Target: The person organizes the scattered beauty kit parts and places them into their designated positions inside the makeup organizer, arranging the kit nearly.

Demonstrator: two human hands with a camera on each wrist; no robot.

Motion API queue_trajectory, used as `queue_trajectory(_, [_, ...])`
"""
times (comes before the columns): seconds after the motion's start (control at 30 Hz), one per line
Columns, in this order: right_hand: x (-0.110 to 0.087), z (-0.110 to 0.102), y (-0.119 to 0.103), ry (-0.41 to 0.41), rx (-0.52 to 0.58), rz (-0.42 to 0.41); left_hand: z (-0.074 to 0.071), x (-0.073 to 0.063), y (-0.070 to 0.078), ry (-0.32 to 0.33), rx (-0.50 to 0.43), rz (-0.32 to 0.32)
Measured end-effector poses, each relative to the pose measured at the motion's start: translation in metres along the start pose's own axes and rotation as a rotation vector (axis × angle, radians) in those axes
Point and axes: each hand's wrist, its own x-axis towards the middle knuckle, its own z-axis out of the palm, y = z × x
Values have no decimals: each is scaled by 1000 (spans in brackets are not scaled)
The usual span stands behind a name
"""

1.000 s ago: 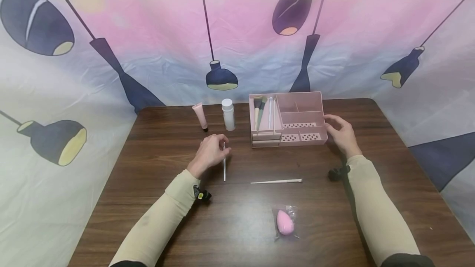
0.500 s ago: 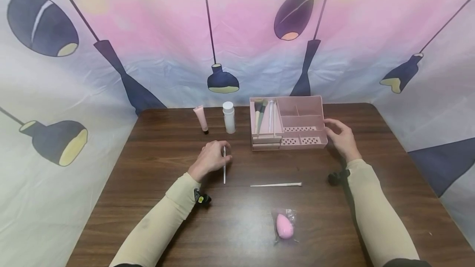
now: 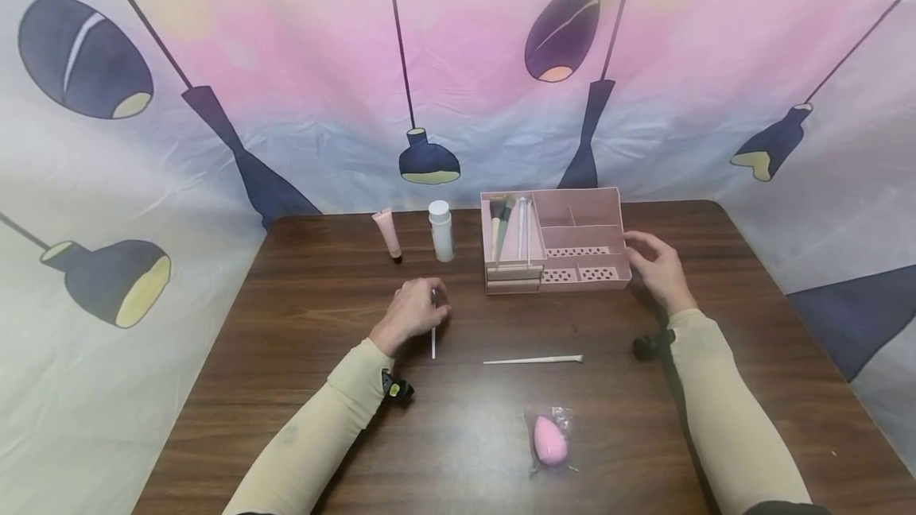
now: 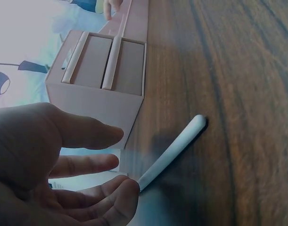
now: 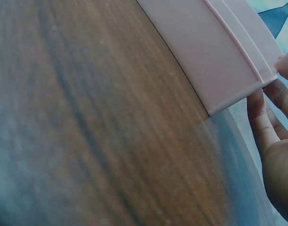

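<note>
My left hand (image 3: 415, 308) hovers low at the upper part of a slim white stick (image 3: 432, 344), which looks like a brush handle lying on the table. In the left wrist view, the thumb and fingers stand apart and the stick (image 4: 174, 148) shows past the fingertips; its far end is hidden. Fingertips of my right hand (image 3: 657, 269) touch the right side of a pink makeup organizer (image 3: 583, 284). The right wrist view has them at the corner of the organizer (image 5: 205, 52). Several makeup brushes (image 3: 501, 225) stand in its left compartment.
Left of the organizer are a white bottle (image 3: 441, 237) and a pink squeeze tube (image 3: 387, 234). A thin white makeup brush (image 3: 533, 359) lies mid-table. Nearer is a pink makeup sponge (image 3: 550, 441) in a clear wrapper. A printed cloth (image 3: 322, 157) hangs behind the table.
The left hand has shifted slightly right and nearer, covering more of the white stick. The right hand stays at the organizer. The head view has tilted up a little.
</note>
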Motion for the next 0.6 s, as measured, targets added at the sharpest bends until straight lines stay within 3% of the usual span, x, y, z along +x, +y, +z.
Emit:
queue_trajectory(0.23, [-1,0,0,-15,6,-7,4,0,3,6,-2,2])
queue_trajectory(0.6, [2,0,2,-7,9,8,9,2,-2,26,72,-7])
